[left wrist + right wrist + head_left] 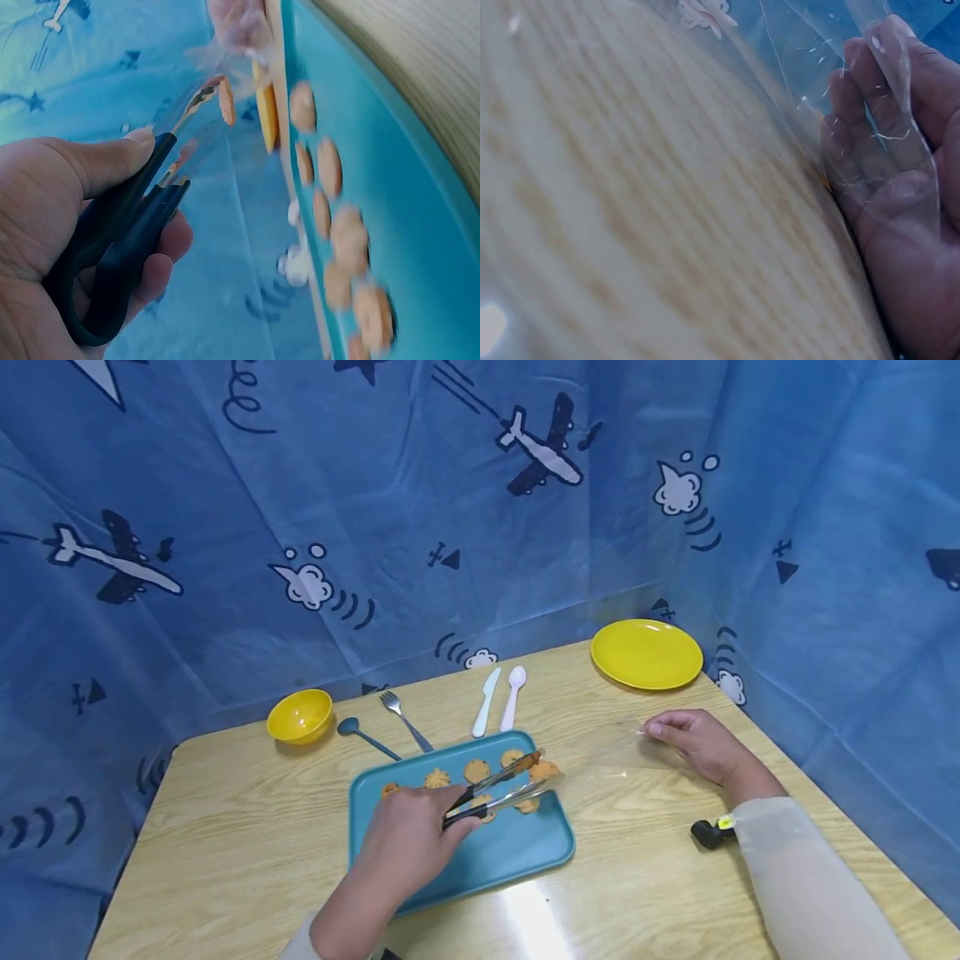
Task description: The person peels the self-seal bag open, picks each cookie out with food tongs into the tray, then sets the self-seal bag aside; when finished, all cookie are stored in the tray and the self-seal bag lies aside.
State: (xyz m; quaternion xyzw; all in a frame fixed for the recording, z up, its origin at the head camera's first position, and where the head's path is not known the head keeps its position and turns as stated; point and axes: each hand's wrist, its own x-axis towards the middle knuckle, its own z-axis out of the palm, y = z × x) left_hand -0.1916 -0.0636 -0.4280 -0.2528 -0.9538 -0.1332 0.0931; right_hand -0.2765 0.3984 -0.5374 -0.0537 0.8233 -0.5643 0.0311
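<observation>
My left hand (408, 835) grips black-handled metal tongs (154, 187), thumb on one arm and fingers round the other. A cookie (226, 101) shows at the tongs' tips, above the right end of a teal tray (517, 852). Several more cookies (476, 770) lie on that tray, partly hidden behind the tongs and hand. To the right, my right hand (701, 747) pinches the edge of a clear plastic bag (802, 97) between thumb and fingertip. The bag stretches from those fingers toward the tongs, see-through against the wooden table (630, 893).
Behind the tray lie a dark teal spoon (367, 737), a fork (405, 720), a pale green knife (486, 703) and a pink spoon (513, 697). A yellow bowl (300, 717) stands back left, a yellow plate (647, 654) back right. Near the right forearm sits a small black object (708, 835).
</observation>
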